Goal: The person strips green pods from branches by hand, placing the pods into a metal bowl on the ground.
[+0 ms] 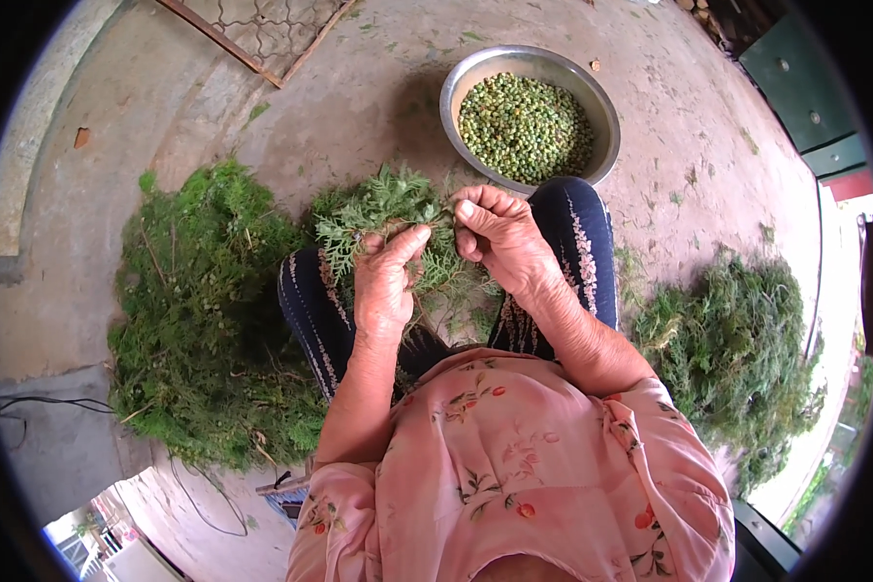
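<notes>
A flat-leaved green conifer sprig, like arborvitae, is held up above the lap. My left hand grips it from below, thumb laid over the stems. At the sprig's right edge my right hand has thumb and forefinger pinched together on the foliage; what lies exactly between the fingertips is hidden. More loose conifer foliage lies between the knees, under both hands. Just beyond the right knee stands a round metal basin holding a heap of small green and yellowish cones or seeds.
A large heap of conifer branches lies on the concrete floor at left, a second heap at right. A rusty metal grille is at the far left. Black cables run behind the left heap. Dark green drawers stand far right.
</notes>
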A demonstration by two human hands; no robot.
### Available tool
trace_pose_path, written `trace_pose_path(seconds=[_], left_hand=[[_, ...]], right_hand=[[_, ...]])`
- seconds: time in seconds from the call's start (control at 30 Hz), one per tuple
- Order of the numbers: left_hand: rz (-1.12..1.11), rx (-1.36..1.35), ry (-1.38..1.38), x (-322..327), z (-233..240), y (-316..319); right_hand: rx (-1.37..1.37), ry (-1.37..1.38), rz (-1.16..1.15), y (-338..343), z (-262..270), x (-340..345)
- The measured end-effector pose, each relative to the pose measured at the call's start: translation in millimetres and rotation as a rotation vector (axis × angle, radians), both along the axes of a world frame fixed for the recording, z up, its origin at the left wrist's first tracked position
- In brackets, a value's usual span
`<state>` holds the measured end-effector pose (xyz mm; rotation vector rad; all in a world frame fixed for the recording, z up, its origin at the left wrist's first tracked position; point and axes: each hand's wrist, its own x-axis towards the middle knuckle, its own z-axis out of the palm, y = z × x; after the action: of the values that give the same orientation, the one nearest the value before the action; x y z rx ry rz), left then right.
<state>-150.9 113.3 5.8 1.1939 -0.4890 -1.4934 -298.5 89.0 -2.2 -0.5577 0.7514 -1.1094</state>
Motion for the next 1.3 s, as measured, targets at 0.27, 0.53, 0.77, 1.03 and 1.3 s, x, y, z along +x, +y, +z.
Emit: trace_pose_path(seconds=[0.27,0.53,0.77,1.03,1.3], left_hand=[[-0.025,-0.027,-0.101,10,-18,-3],[-0.184,0.016,-0.145,2,-8,-2],[-0.217,0.012,-0.397,3,-11,7],[-0.291,0.017,-0.299,1,-2,0],[-0.256,0.02,-0.311,-3,-17,-6]], right_hand=[[0.03,-0.212,-0.005,-8,10,-20],[-0.456,0.585,0.144,-19,14,-32],[-0.737,0.658,0.245,-13,-9,-25],[-0.22,0.387,0.492,-10,-9,-25],[-0.496,0.575,0.232,-13,-18,-25]])
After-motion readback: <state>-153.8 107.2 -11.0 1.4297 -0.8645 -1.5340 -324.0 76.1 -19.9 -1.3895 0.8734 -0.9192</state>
